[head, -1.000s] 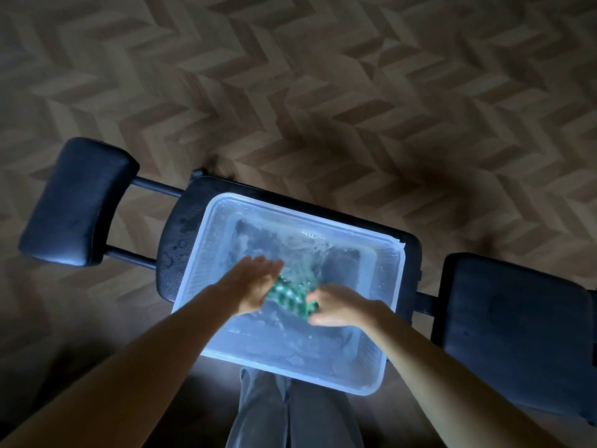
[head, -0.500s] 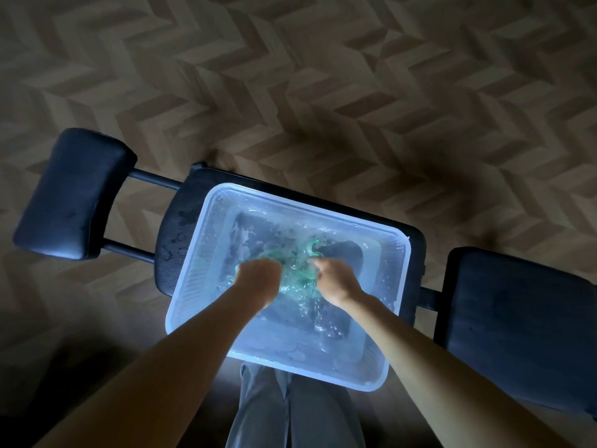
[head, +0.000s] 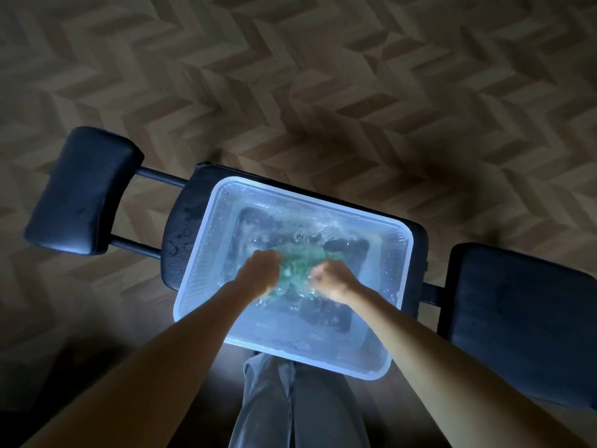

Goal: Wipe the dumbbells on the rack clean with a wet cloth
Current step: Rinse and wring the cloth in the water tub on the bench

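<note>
View from the head camera, looking down. A translucent white rectangular plastic tub [head: 206,247] holding water rests on the black padded seat of a bench [head: 181,234]; droplets lie on the seat at the tub's 9 o'clock side. The crumpled green cloth [head: 302,261] lies in the water near the tub's centre, between the two hands, with bubbles and ripples around it.

The left hand [head: 260,274], at the cloth's 8 o'clock, is closed into a fist, its fingers curled down round the cloth's near-left edge. The right hand [head: 332,281], at the cloth's 4 o'clock, is likewise curled tight, knuckles up, and grips the cloth's right edge. How much cloth lies inside each fist cannot be told, as the water blurs it. Both forearms enter from the tub's 6 o'clock side.

A black oblong cushion [head: 80,192] stands at the seat's 9 o'clock, joined to it by two dark metal bars [head: 161,177]. A larger black pad [head: 517,315] sits at the tub's 3 o'clock. Grey trousers [head: 307,412] show at 6 o'clock, just under the tub's near rim. Herringbone wood flooring [head: 323,92] fills the area from 10 to 2 o'clock.
</note>
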